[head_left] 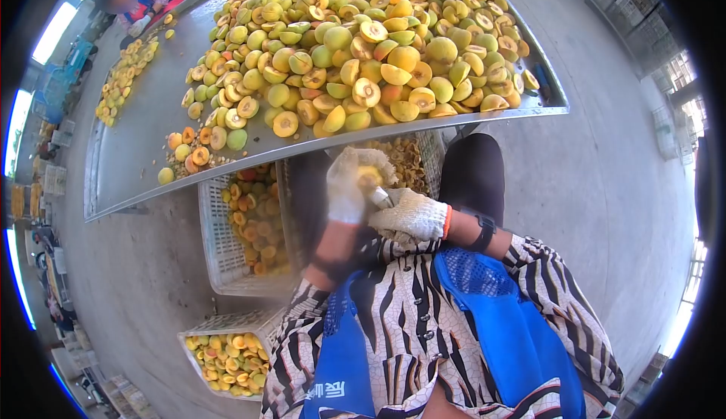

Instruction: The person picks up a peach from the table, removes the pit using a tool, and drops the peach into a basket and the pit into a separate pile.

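Observation:
My left hand (350,184), in a pale glove and blurred by motion, is closed on a yellow fruit piece (369,176). Close against it, my right hand (411,216), in a knitted white glove with an orange cuff, grips a small tool with a whitish handle (382,198); its working end is hidden at the fruit. Both hands are over my lap, just below the near edge of a metal table (151,169). Halved and whole yellow-green fruits (333,56) are heaped on that table. Beneath the hands, a crate holds brownish-yellow pieces (408,163).
A white crate (219,260) of fruit stands left of my legs, and another crate (193,343) of halves is lower left. Across the table at upper left, a person (144,3) sits by a smaller row of fruit (125,79). Stacked crates (635,3) line the far right.

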Available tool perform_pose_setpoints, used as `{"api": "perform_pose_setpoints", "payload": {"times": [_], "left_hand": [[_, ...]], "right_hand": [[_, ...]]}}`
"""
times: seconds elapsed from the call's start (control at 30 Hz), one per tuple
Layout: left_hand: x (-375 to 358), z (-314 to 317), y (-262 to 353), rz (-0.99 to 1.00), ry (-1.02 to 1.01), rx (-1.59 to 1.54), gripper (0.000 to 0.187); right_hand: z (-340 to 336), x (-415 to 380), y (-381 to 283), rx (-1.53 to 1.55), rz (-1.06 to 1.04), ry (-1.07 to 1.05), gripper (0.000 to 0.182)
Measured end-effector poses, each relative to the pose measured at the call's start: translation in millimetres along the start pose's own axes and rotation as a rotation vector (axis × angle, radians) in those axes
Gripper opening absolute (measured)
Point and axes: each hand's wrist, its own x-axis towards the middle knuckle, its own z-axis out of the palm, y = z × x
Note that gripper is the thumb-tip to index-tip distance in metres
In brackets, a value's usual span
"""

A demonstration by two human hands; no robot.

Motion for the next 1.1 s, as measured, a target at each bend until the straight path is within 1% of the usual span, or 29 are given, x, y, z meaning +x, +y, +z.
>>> {"api": "perform_pose_setpoints", "payload": {"times": [0.07, 0.13, 0.2, 0.23, 0.27, 0.3, 0.37, 0.43, 0.47, 0.5, 0.53, 0.57, 0.6, 0.63, 0.67, 0.7, 0.73, 0.77, 0.8, 0.83, 0.87, 0.9, 0.97, 1.0, 1.07, 1.1], "left_hand": [[11.0, -23.8, -18.1, -0.047, -0.066, -0.013, 0.023], [20.5, -42.5, -33.8, 0.08, -0.187, 0.163, 0.014], [22.8, -50.1, -41.5, 0.123, -0.265, 0.248, 0.009], [20.5, -46.2, -35.7, 0.106, -0.282, 0.247, 0.008], [19.5, -45.3, -31.7, 0.095, -0.302, 0.253, 0.008], [18.4, -44.3, -27.6, 0.085, -0.322, 0.259, 0.008], [20.8, -46.2, -30.6, 0.064, -0.347, 0.225, 0.009], [23.4, -44.2, -36.7, 0.029, -0.315, 0.082, 0.009], [23.0, -45.4, -36.6, 0.107, -0.283, 0.206, 0.009], [18.7, -32.4, -19.9, 0.183, -0.242, 0.336, 0.01], [14.6, -19.5, -3.3, 0.253, -0.191, 0.464, 0.013], [13.3, -15.3, 9.6, 0.11, -0.094, 0.355, 0.016], [15.0, -18.3, 18.1, -0.03, 0.005, 0.245, 0.02], [15.6, -33.3, 22.8, 0.083, -0.004, 0.184, 0.027], [12.6, -45.9, 35.0, 0.208, 0.125, 0.247, 0.025], [12.7, -65.6, 44.5, 0.351, 0.23, 0.29, 0.021], [9.2, -79.0, 62.1, 0.524, 0.414, 0.645, 0.017], [10.3, -96.8, 79.5, 0.827, 0.501, 1.073, 0.015], [6.5, -108.3, 93.6, 0.845, 0.678, 1.384, 0.019], [8.0, -116.6, 105.3, 0.783, 0.72, 1.407, 0.026], [10.0, -120.9, 112.3, 0.718, 0.761, 1.426, 0.033], [17.2, -120.7, 114.5, 0.661, 0.715, 1.454, 0.036], [47.3, -120.5, 117.7, 0.545, 0.625, 1.504, 0.042], [69.1, -125.1, 113.3, 0.419, 0.554, 1.486, 0.05], [107.6, -121.9, 104.9, 0.193, 0.458, 1.433, 0.063], [123.2, -118.4, 101.1, 0.154, 0.428, 1.558, 0.068]], "right_hand": [[-4.6, 1.0, 6.2, -0.13, -0.203, -0.087, 0.017], [-13.3, 6.8, 21.6, 0.246, -0.099, -0.375, 0.021], [-25.5, 24.6, 49.4, 1.128, 0.348, -0.824, 0.024], [-24.7, 30.9, 60.2, 0.923, 0.2, -0.619, 0.028], [-23.8, 36.9, 71.0, 0.675, 0.102, -0.407, 0.031], [-24.6, 39.7, 73.8, 0.78, 0.197, -0.41, 0.032], [-23.2, 39.2, 79.2, 0.84, 0.24, -0.365, 0.034], [-17.2, 34.0, 73.8, 0.73, 0.162, -0.314, 0.034], [-17.4, 34.3, 72.2, 0.664, 0.138, -0.305, 0.034], [-24.6, 38.6, 74.7, 0.582, 0.136, -0.325, 0.034], [-31.7, 40.1, 80.4, 0.591, 0.112, -0.343, 0.026], [-40.9, 40.5, 82.7, 0.635, 0.063, -0.363, 0.021], [-48.7, 38.4, 79.9, 0.71, 0.007, -0.394, 0.022], [-53.3, 27.9, 60.3, 0.733, -0.017, -0.362, 0.027], [-50.0, 7.3, 26.2, 0.691, -0.07, -0.272, 0.026], [-54.8, 3.2, 10.0, 0.604, 0.045, -0.236, 0.023], [-53.8, -0.6, -0.4, 0.318, -0.036, -0.121, 0.023], [-49.4, -3.8, -8.0, 0.034, -0.116, -0.005, 0.023], [-44.3, -3.4, -11.6, -0.249, -0.196, 0.112, 0.023], [-37.9, 4.4, -8.6, -0.138, -0.06, 0.195, 0.023], [-35.1, 11.3, -2.0, -0.059, -0.09, 0.194, 0.023], [-33.3, 18.9, 5.8, 0.018, -0.119, 0.193, 0.023], [-28.5, 31.2, 12.7, 0.008, -0.188, 0.253, 0.026], [-26.1, 37.3, 16.1, 0.002, -0.222, 0.283, 0.027], [-20.3, 34.6, 1.3, 0.047, -0.168, 0.335, 0.028], [-19.8, 33.2, -1.3, -0.147, -0.168, 0.366, 0.029]]}}
